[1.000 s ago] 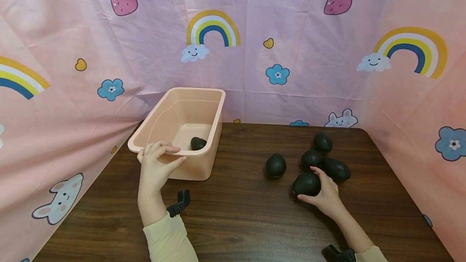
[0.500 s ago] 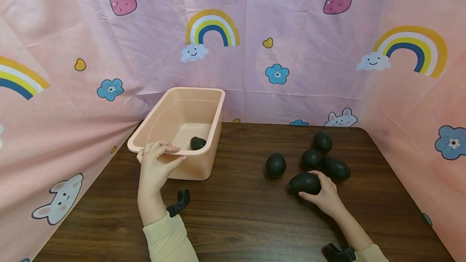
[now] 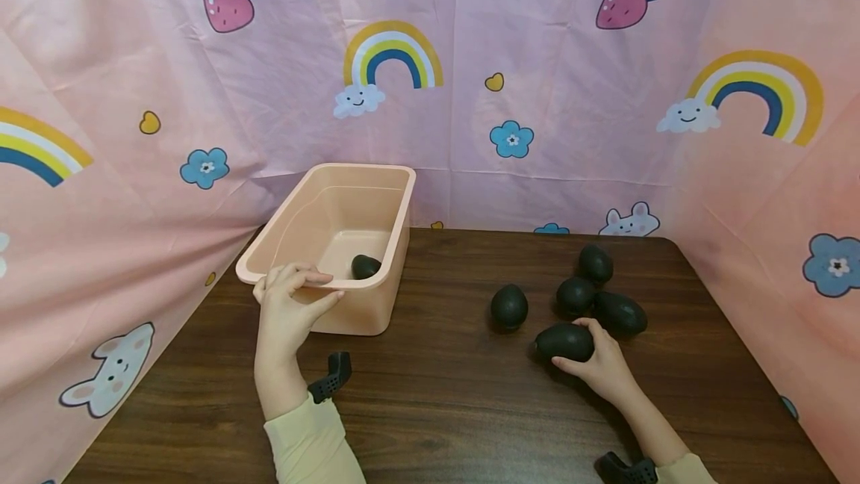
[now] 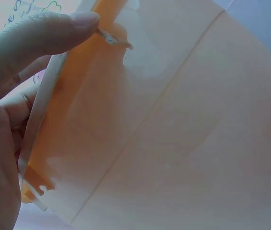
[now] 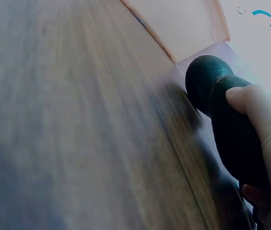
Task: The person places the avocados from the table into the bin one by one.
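Note:
My left hand (image 3: 285, 312) grips the near rim of a peach plastic bin (image 3: 396, 260), fingers over the edge and thumb against the outer wall. One dark green avocado (image 3: 366, 267) lies on the floor of the bin. In the left wrist view the thumb (image 4: 44, 33) presses near the rim, and the bin's wall (image 4: 174, 134) fills most of the picture. On the right, my right hand (image 3: 601, 361) holds another avocado (image 3: 564, 342) between thumb and fingers, low over the table. In the right wrist view the thumb lies along this avocado (image 5: 236, 134).
Several more avocados stand around the right hand: a single one (image 3: 508, 307) to its left, and a cluster with a long one (image 3: 620, 313) just behind it. The brown wooden table (image 3: 457, 394) meets a patterned cloth (image 3: 463, 193) at the back and sides.
The avocado at the right hand has turned so its long side lies across the view, and the fingers have shifted round it slightly. The left hand and the bin have stayed put.

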Available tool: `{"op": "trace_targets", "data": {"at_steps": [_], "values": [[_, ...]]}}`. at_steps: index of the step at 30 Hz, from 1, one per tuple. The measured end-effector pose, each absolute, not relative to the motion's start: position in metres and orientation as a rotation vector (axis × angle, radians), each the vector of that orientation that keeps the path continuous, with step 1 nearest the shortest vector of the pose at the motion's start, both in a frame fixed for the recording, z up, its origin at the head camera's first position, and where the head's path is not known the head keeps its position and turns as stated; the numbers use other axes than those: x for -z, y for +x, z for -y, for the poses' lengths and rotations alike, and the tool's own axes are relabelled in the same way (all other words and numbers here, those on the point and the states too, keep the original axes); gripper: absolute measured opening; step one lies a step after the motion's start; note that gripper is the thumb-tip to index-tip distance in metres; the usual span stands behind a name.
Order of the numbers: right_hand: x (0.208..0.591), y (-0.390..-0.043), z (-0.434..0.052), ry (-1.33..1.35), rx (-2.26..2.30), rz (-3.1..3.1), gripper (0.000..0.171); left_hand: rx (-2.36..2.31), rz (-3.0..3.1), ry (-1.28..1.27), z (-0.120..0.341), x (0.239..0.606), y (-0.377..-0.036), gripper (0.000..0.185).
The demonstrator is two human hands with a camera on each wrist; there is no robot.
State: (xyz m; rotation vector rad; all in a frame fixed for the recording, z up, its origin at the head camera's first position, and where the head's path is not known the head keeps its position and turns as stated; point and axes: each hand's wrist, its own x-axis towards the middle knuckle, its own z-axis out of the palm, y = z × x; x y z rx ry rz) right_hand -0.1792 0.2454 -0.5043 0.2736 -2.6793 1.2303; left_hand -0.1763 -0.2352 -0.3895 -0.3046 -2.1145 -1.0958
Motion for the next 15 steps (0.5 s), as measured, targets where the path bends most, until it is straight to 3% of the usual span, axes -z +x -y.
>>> {"op": "trace_targets", "data": {"at_steps": [15], "values": [[0.4978,-0.1759,-0.2414,0.335,-1.293,2.663,0.069,1.075,2.117,-0.31,0.2352,0.3894,-0.1759,0.029]]}}
